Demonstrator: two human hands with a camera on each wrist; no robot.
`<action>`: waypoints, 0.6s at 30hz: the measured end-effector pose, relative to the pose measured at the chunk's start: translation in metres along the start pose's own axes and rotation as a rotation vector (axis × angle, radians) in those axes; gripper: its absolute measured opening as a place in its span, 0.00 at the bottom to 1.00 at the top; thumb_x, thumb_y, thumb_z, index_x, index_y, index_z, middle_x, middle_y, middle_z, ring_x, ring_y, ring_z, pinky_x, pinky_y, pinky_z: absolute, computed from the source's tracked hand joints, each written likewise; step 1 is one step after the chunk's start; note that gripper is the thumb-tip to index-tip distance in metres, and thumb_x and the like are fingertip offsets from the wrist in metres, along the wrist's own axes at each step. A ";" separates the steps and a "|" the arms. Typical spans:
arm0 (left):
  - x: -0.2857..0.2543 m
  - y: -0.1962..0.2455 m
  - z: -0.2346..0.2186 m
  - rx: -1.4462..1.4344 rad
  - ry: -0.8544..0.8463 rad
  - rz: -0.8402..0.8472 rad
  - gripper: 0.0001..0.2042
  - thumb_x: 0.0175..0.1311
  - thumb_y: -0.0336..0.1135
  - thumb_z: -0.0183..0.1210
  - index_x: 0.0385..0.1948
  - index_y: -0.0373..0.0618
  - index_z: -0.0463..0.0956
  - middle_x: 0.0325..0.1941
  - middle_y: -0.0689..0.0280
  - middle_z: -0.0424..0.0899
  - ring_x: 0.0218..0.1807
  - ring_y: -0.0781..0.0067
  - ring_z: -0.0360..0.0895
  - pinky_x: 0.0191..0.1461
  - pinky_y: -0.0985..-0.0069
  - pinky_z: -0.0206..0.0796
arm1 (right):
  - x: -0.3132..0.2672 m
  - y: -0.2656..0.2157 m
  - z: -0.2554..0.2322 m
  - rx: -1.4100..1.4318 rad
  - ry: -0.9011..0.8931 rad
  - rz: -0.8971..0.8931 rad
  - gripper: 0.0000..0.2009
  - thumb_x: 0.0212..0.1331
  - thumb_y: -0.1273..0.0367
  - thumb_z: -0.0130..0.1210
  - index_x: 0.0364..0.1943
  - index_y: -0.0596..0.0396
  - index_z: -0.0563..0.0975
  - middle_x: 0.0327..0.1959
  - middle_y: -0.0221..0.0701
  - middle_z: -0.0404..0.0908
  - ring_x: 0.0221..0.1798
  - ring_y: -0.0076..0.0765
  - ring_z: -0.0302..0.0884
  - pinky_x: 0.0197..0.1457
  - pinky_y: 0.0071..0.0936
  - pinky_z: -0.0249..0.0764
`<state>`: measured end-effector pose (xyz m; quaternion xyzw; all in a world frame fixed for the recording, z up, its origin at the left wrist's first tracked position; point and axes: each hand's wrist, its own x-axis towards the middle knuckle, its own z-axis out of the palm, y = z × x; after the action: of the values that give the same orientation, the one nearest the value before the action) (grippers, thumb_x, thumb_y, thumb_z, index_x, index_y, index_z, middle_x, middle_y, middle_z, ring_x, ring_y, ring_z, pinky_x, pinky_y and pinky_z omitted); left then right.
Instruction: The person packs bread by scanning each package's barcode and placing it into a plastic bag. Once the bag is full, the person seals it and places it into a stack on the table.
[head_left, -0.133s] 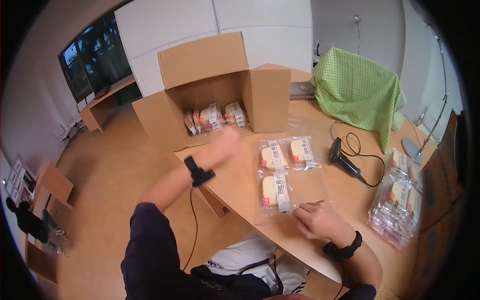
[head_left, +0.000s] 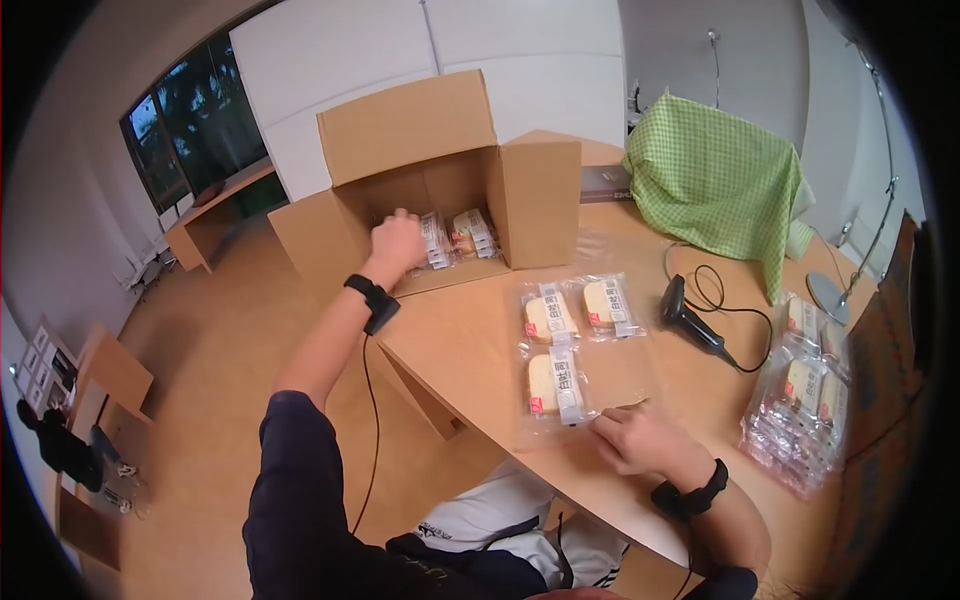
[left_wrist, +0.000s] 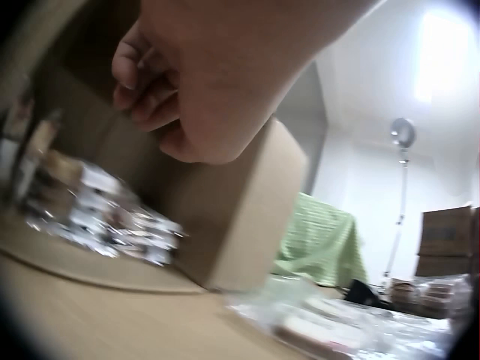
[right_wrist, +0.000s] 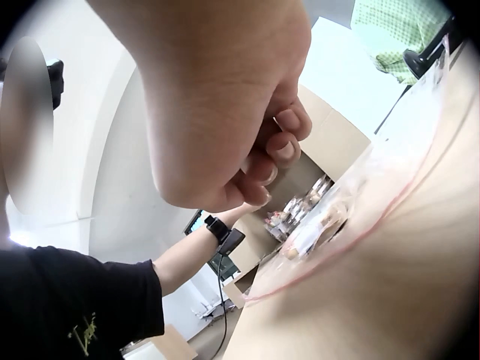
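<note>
My left hand (head_left: 398, 245) is at the mouth of the open cardboard box (head_left: 540, 200), over its left side. Its fingers are loosely bent, with nothing between them in the left wrist view. In the box lie stacks of wrapped sliced-bread packs (head_left: 470, 233); the hand covers those on the left. My right hand (head_left: 640, 438) rests on the table at the near edge of a clear plastic bag (head_left: 625, 375), fingers loosely curled and holding nothing visible. Three bread packs (head_left: 553, 383) lie flat in that bag, two in the far row and one at near left.
A black barcode scanner (head_left: 695, 320) with a coiled cable lies right of the bag. Beyond it, a green checked cloth (head_left: 710, 190) drapes over something. A filled bag of bread packs (head_left: 800, 410) sits at the right. The table's near edge (head_left: 450, 405) curves past my body.
My left hand has moved left and further into the box, now covering the left-hand packs. The right hand stays where it was.
</note>
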<state>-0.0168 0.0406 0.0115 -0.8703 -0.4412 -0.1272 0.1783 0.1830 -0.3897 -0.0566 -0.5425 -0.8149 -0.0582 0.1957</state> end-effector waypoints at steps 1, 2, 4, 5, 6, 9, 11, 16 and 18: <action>0.006 -0.015 0.005 0.025 0.106 -0.088 0.17 0.55 0.42 0.63 0.43 0.39 0.81 0.53 0.54 0.82 0.53 0.56 0.81 0.51 0.59 0.76 | 0.000 0.001 0.003 0.000 -0.014 0.001 0.04 0.52 0.70 0.57 0.29 0.55 0.76 0.22 0.34 0.76 0.25 0.43 0.78 0.27 0.37 0.74; 0.007 -0.025 0.010 0.032 0.106 -0.081 0.17 0.55 0.42 0.63 0.43 0.39 0.81 0.53 0.54 0.82 0.53 0.56 0.81 0.51 0.59 0.76 | 0.000 -0.002 0.003 0.004 -0.007 0.005 0.04 0.52 0.70 0.57 0.29 0.55 0.76 0.22 0.34 0.76 0.25 0.43 0.78 0.27 0.37 0.74; 0.014 -0.039 0.017 0.052 -0.011 -0.158 0.17 0.58 0.41 0.61 0.44 0.39 0.81 0.50 0.54 0.83 0.51 0.56 0.82 0.52 0.61 0.76 | 0.002 -0.003 0.000 -0.005 -0.069 0.027 0.04 0.53 0.70 0.57 0.29 0.55 0.76 0.22 0.35 0.77 0.25 0.44 0.79 0.28 0.37 0.74; 0.018 -0.042 0.024 0.052 -0.006 -0.155 0.17 0.58 0.41 0.61 0.44 0.39 0.81 0.50 0.54 0.83 0.51 0.56 0.82 0.52 0.61 0.76 | 0.003 -0.004 0.000 -0.009 -0.065 0.029 0.04 0.53 0.70 0.57 0.29 0.55 0.76 0.22 0.35 0.77 0.25 0.44 0.79 0.28 0.37 0.74; 0.021 -0.043 0.032 0.022 -0.051 -0.167 0.18 0.58 0.43 0.62 0.44 0.39 0.81 0.50 0.53 0.83 0.52 0.54 0.82 0.53 0.61 0.76 | 0.002 -0.004 0.001 -0.002 -0.062 0.027 0.04 0.54 0.70 0.56 0.28 0.55 0.76 0.22 0.35 0.77 0.25 0.44 0.78 0.28 0.37 0.74; 0.026 -0.043 0.045 -0.025 -0.098 -0.161 0.22 0.59 0.50 0.63 0.42 0.38 0.82 0.48 0.49 0.84 0.52 0.49 0.82 0.54 0.60 0.75 | 0.000 -0.001 0.005 0.014 -0.057 0.020 0.04 0.55 0.70 0.56 0.28 0.55 0.75 0.22 0.36 0.77 0.25 0.44 0.78 0.29 0.38 0.75; 0.027 -0.038 0.048 -0.040 -0.070 -0.201 0.15 0.57 0.40 0.65 0.42 0.42 0.83 0.48 0.53 0.84 0.50 0.53 0.83 0.52 0.63 0.77 | -0.001 0.000 0.007 0.026 -0.063 0.017 0.04 0.55 0.70 0.56 0.28 0.55 0.75 0.22 0.36 0.77 0.25 0.45 0.78 0.30 0.38 0.75; 0.011 -0.031 0.027 0.024 -0.019 -0.148 0.13 0.55 0.40 0.66 0.38 0.42 0.84 0.45 0.54 0.85 0.47 0.55 0.84 0.48 0.63 0.78 | -0.003 -0.004 -0.001 0.017 -0.043 0.023 0.04 0.53 0.70 0.56 0.28 0.55 0.75 0.22 0.36 0.76 0.25 0.46 0.78 0.30 0.38 0.75; -0.007 -0.026 0.000 0.074 0.011 -0.105 0.11 0.56 0.38 0.64 0.37 0.42 0.84 0.41 0.53 0.86 0.44 0.54 0.85 0.46 0.62 0.79 | -0.005 0.001 -0.004 0.010 -0.024 0.030 0.04 0.53 0.70 0.57 0.29 0.56 0.76 0.23 0.36 0.76 0.25 0.46 0.78 0.30 0.38 0.75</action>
<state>-0.0417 0.0502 0.0137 -0.8381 -0.4895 -0.1248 0.2056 0.1862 -0.3948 -0.0552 -0.5542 -0.8093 -0.0449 0.1895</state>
